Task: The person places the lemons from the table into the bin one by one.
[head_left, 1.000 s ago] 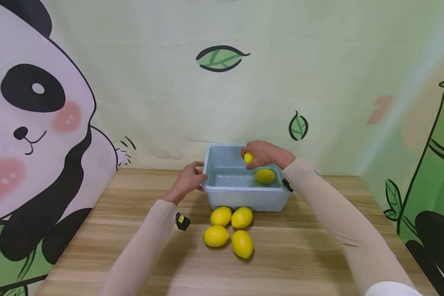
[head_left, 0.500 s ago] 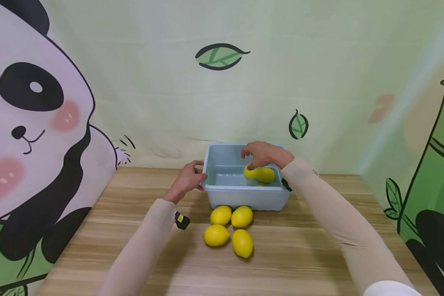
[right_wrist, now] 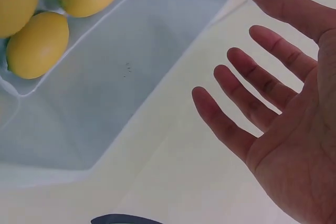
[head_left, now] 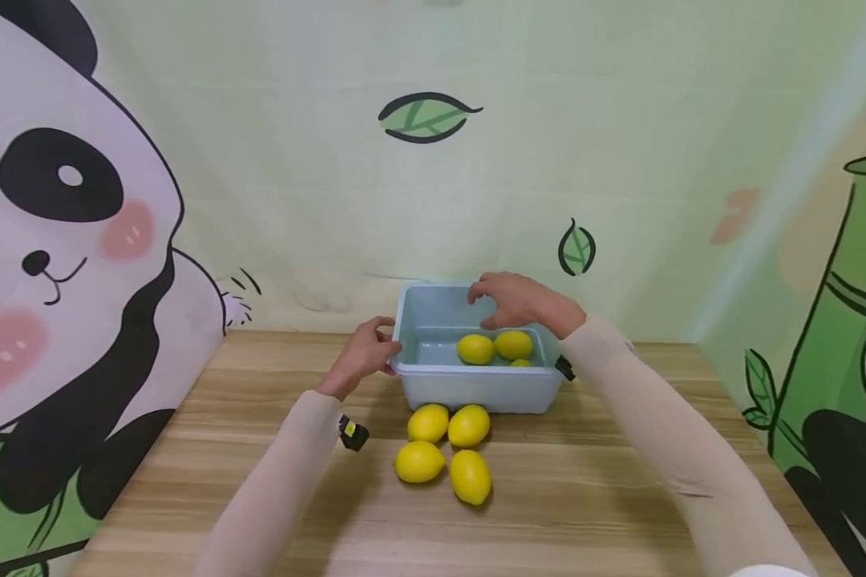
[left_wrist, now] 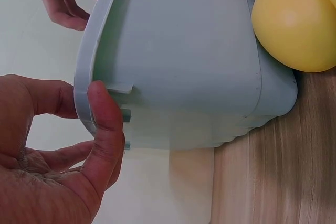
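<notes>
A light blue plastic bin [head_left: 476, 390] stands on the table near the back wall. Inside lie 3 yellow lemons, one lemon [head_left: 475, 349] to the left, another lemon [head_left: 513, 344] beside it, and a third partly hidden by the front wall. My left hand [left_wrist: 58, 156] pinches the bin's rim at its left corner, thumb and fingers on either side. Over the back right part of the bin hovers my right hand [head_left: 520, 298]. Its fingers are spread with nothing in them, as the right wrist view [right_wrist: 273, 98] also shows.
Several lemons [head_left: 469, 425] lie grouped on the wood table [head_left: 563, 497] right in front of the bin. A cloth backdrop [head_left: 317, 200] with a printed panda and leaves rises close behind the bin. Small black wrist cameras sit by both wrists.
My right hand has let go of a lemon, which dropped into the bin and now lies left of the others. The left hand has kept its hold on the rim.
</notes>
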The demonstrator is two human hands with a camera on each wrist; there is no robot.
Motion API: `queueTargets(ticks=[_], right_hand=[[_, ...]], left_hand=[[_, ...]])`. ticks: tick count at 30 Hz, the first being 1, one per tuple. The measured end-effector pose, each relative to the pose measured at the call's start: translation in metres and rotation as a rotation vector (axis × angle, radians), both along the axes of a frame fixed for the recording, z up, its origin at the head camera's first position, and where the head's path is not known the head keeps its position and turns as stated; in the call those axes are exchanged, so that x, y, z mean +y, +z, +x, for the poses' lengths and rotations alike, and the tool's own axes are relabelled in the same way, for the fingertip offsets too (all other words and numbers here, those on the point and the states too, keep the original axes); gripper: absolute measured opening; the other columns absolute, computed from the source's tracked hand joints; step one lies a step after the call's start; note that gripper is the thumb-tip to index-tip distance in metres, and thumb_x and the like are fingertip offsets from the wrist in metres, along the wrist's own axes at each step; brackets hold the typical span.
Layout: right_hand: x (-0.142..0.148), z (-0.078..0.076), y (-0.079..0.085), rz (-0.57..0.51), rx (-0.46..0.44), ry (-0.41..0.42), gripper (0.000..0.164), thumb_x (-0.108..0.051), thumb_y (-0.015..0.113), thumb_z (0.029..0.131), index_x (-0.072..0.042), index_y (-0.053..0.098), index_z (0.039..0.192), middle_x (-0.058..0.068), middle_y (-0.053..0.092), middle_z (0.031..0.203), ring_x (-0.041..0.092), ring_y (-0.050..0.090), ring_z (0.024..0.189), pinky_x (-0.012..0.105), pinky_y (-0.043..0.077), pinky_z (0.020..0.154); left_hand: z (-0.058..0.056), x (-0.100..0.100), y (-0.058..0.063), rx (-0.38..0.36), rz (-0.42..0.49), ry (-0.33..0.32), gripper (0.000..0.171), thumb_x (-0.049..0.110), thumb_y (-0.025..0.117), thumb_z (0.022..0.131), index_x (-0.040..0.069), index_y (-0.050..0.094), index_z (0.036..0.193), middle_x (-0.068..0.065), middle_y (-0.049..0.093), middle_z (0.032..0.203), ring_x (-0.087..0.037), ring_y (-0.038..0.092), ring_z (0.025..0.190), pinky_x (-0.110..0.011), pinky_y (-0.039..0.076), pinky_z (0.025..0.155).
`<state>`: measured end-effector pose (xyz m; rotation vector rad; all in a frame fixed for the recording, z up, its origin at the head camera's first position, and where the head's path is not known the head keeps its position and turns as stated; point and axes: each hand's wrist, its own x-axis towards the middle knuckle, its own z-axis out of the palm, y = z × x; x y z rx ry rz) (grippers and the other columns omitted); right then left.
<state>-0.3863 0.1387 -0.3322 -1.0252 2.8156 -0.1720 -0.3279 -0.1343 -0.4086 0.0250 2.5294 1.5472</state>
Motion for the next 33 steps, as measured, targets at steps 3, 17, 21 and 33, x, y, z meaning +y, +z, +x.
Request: queueTargets(ticks=[3, 17, 21, 33], right_hand=[[0.004, 0.007, 0.0, -0.019, 0.025, 0.004, 0.041, -0.028, 0.071, 0.087, -0.014, 0.063, 0.125, 0.01, 0.058, 0.132, 0.029, 0.055, 0.12, 0.046, 0.045, 0.107], [0.021, 0.053, -0.005, -0.11, 0.119, 0.012, 0.039, -0.033, 0.068, 0.088, -0.016, 0.063, 0.123, 0.007, 0.058, 0.131, 0.028, 0.057, 0.116, 0.045, 0.05, 0.1], [0.021, 0.064, -0.009, -0.15, 0.164, 0.052, 0.038, -0.033, 0.07, 0.087, -0.016, 0.064, 0.12, 0.006, 0.06, 0.127, 0.027, 0.058, 0.114, 0.043, 0.051, 0.099], [0.026, 0.104, -0.027, -0.272, 0.284, 0.135, 0.035, -0.028, 0.073, 0.085, -0.013, 0.065, 0.116, 0.006, 0.062, 0.121, 0.026, 0.059, 0.11, 0.042, 0.052, 0.096]], left_hand=[[0.001, 0.0, 0.0, -0.003, 0.0, -0.005, 0.061, 0.013, 0.06, 0.091, 0.004, 0.037, 0.147, -0.022, 0.059, 0.122, -0.029, 0.064, 0.089, -0.03, 0.061, 0.068], [0.002, 0.0, -0.002, 0.005, -0.005, -0.011, 0.058, 0.012, 0.06, 0.091, 0.004, 0.039, 0.145, -0.023, 0.059, 0.12, -0.028, 0.064, 0.087, -0.03, 0.061, 0.067], [0.001, -0.002, -0.003, 0.008, -0.006, -0.005, 0.058, 0.013, 0.06, 0.092, 0.005, 0.039, 0.145, -0.023, 0.059, 0.12, -0.029, 0.064, 0.088, -0.03, 0.061, 0.068], [0.001, -0.001, -0.002, 0.007, -0.005, -0.008, 0.06, 0.015, 0.06, 0.092, 0.006, 0.037, 0.147, -0.021, 0.058, 0.123, -0.029, 0.063, 0.092, -0.028, 0.061, 0.068]])
